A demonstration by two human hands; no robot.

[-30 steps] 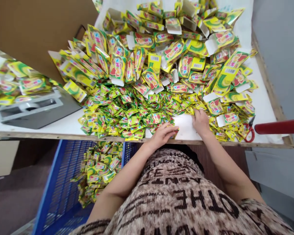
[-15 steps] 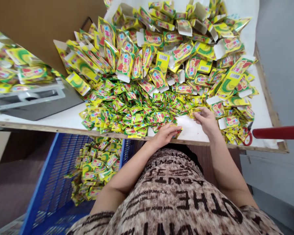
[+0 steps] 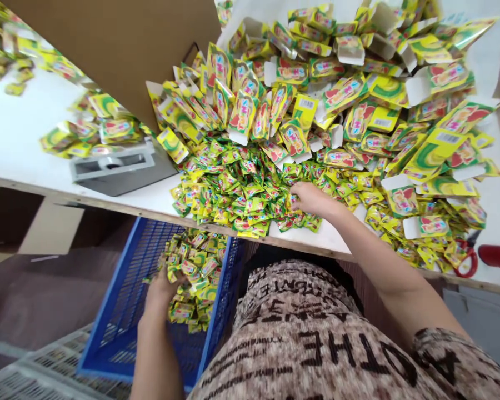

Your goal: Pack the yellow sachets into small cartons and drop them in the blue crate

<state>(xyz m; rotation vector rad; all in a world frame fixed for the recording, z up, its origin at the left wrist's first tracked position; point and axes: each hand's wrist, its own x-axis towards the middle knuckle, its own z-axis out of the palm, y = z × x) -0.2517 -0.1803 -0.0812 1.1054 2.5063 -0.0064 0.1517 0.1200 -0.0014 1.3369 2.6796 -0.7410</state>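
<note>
Hands (image 3: pixel 310 198) have parted, brown cardboard (image 3: pixel 108 50) standing near heaped sachets (image 3: pixel 229 180)

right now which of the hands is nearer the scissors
Right: the right hand is at the sachets, left of the scissors; the left hand is farther off, at the basket.

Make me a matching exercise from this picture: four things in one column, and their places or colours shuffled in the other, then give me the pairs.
Things:
1. Left hand
2. Scissors
3. Right hand
4. Crate

Places or colours:
A. Among small green packets on the table
B. Blue, lower than the tabletop
C. Red-handled, near the front edge
D. Down at the yellow packs, off the table

Pairs: 1-D, 2-C, 3-A, 4-B
</note>
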